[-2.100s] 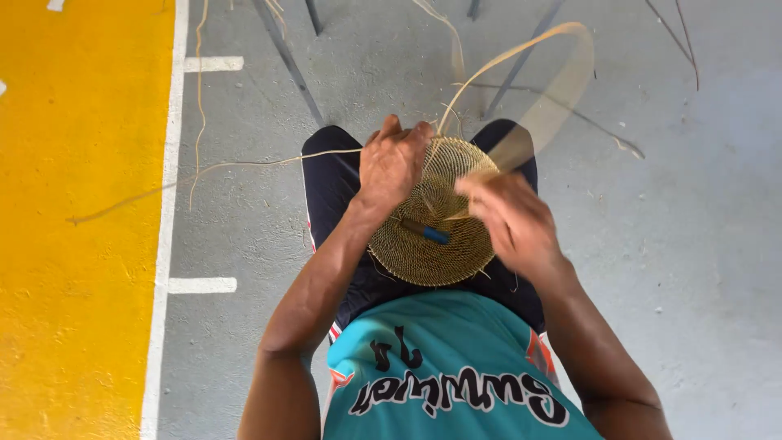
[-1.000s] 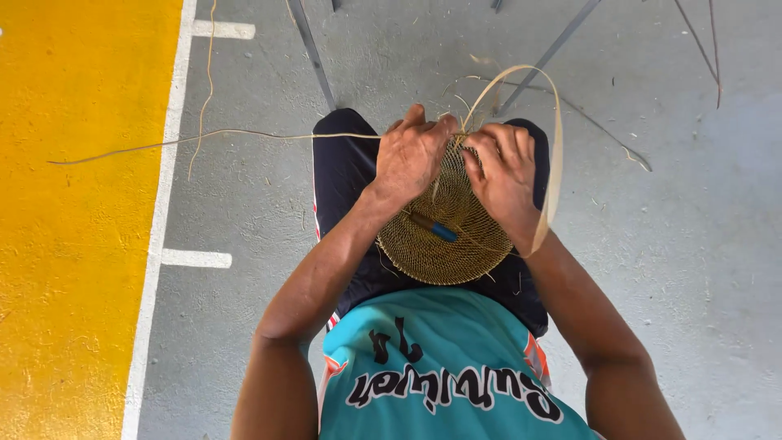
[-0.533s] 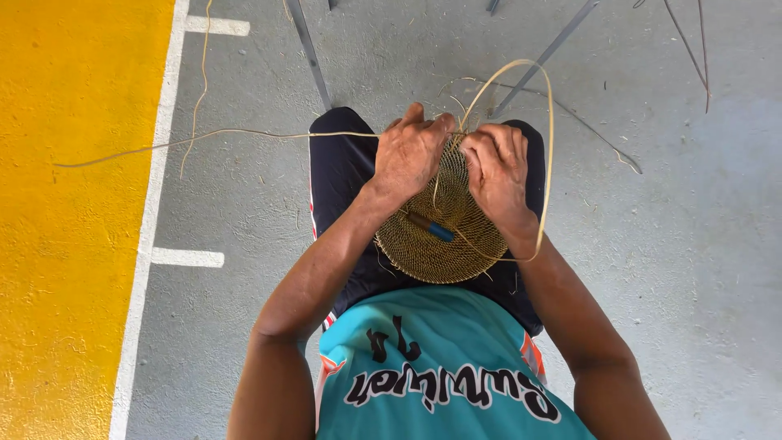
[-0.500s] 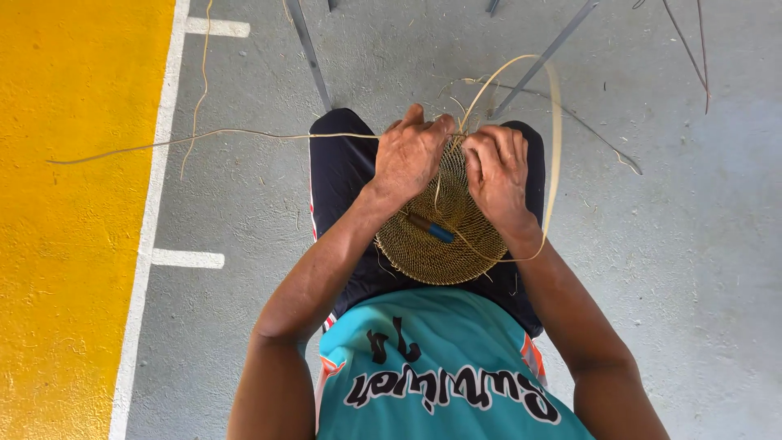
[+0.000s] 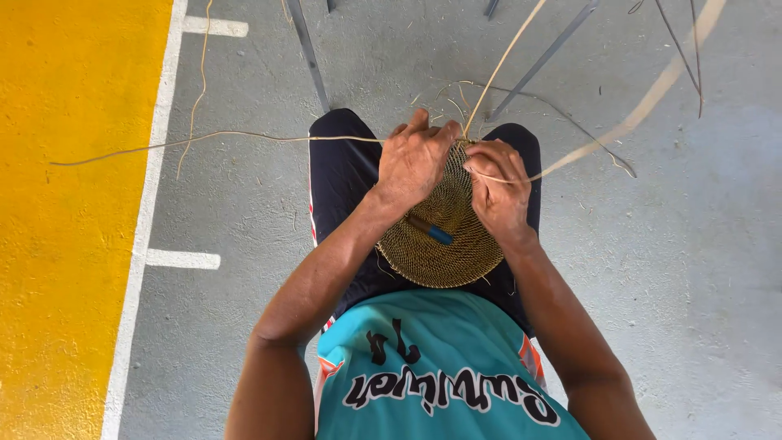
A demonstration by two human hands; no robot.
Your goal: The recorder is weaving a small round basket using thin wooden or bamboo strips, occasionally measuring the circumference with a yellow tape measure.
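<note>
A round woven disc [image 5: 444,236] of tan fibre rests on my lap, over dark shorts. My left hand [image 5: 414,161] grips its upper left edge, fingers curled over the rim. My right hand [image 5: 498,186] pinches a thin pale strip [image 5: 619,130] at the disc's upper right edge; the strip runs out to the upper right. A second strand [image 5: 501,61] rises from between my hands toward the top. A blue-tipped tool [image 5: 430,231] lies across the disc's middle.
A long thin strand [image 5: 204,138] trails left across the grey concrete floor [image 5: 700,269] onto the yellow painted area [image 5: 65,220], bordered by white lines [image 5: 151,204]. Grey metal bars [image 5: 308,53] cross the floor above my knees. More loose strands lie at the upper right.
The looped strip that arched around my right hand has been pulled out straight toward the upper right. Both hands stay at the disc's upper edge.
</note>
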